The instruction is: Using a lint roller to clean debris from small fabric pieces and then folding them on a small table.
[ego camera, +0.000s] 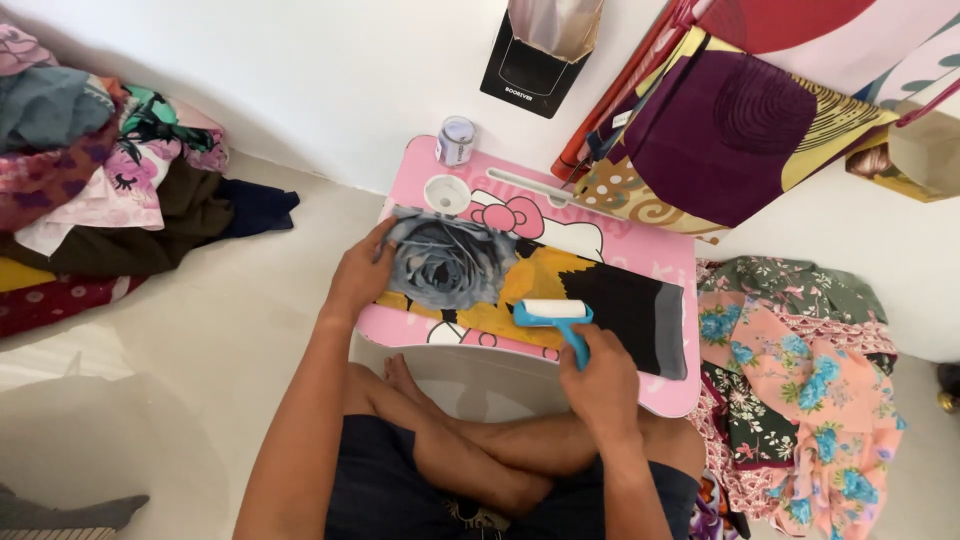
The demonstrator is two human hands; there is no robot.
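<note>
Seated cross-legged behind a small pink counter [655, 385]. Right hand [600, 385] closed around the blue handle of a lint roller [553, 315], roller head resting mid-length on a printed cloth [560, 285] spread across the counter. Left hand [362, 270] flat and open, pinning the cloth's grey rose end. Black end apparently not yet rolled.

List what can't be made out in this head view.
- Right hand: its fingers wrap the lint roller handle, hiding it.
- Cloth: left edge under the left hand.
- Small jar: label too small.
- Clothes pile: cut by the left edge.
</note>
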